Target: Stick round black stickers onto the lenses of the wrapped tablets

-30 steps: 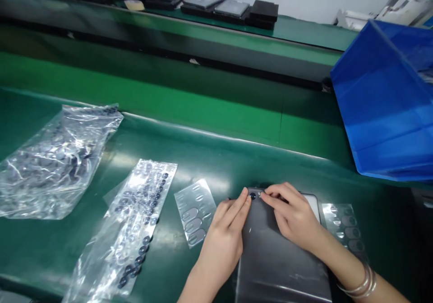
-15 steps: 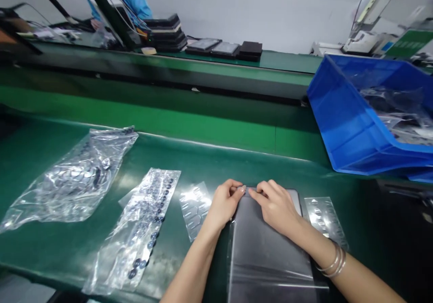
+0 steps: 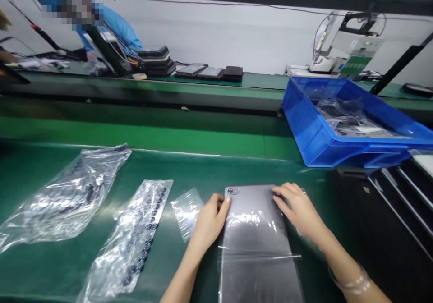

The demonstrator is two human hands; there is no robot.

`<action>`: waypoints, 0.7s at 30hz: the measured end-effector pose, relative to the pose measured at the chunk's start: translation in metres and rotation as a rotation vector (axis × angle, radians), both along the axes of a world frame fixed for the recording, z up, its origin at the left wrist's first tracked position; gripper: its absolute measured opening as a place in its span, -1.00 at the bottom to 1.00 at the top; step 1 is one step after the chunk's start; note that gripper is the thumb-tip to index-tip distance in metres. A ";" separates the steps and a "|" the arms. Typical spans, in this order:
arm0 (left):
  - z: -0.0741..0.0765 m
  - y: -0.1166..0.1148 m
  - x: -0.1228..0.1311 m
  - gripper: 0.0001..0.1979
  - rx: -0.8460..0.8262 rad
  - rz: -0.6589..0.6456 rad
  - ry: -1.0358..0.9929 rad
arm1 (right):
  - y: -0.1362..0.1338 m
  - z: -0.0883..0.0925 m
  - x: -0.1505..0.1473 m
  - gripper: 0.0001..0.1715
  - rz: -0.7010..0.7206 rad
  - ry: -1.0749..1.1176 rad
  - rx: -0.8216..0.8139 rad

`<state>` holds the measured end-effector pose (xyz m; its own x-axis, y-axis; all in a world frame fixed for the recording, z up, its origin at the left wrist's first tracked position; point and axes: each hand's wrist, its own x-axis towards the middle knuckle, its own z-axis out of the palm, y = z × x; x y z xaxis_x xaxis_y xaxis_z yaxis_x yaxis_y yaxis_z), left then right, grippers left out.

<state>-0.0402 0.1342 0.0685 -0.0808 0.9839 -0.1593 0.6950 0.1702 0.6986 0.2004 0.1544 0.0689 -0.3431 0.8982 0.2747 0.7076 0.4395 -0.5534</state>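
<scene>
A flat grey tablet with rounded corners, covered in clear film, is laid back-up on the dark green work surface, its top end towards the far edge. Its upper left corner, beside a small oval camera module, is touched by the left hand, whose thumb is set at the tablet's edge and whose fingers are curled; the forearm is slanted up from the near edge. The upper right corner is touched by the right hand, its fingers bent, its wrist ringed by silvery bangles. Whether either hand is gripping or merely resting cannot be told. Further left, a clear plastic sheet, a long clear bag with dark round pieces and a crumpled clear bag are spread, well short of the far edge's right part, where a blue plastic bin is placed
</scene>
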 end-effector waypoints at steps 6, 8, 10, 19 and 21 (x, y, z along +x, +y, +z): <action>0.013 -0.034 0.001 -0.71 0.288 -0.237 0.446 | -0.050 -0.019 0.014 -0.63 -0.086 0.165 -0.191; 0.028 -0.042 0.004 -0.71 0.583 -0.418 0.430 | -0.054 -0.024 0.013 -0.59 -0.154 0.227 -0.216; 0.049 -0.046 0.004 -0.77 0.798 -0.548 0.296 | -0.054 -0.023 0.013 -0.70 -0.156 0.299 -0.269; 0.039 0.006 -0.001 -0.76 0.510 -0.011 0.333 | -0.026 0.010 0.017 -0.74 -0.373 0.923 -0.311; 0.021 0.003 0.000 -0.63 0.258 0.055 0.342 | -0.030 0.010 0.018 -0.72 -0.430 0.886 -0.328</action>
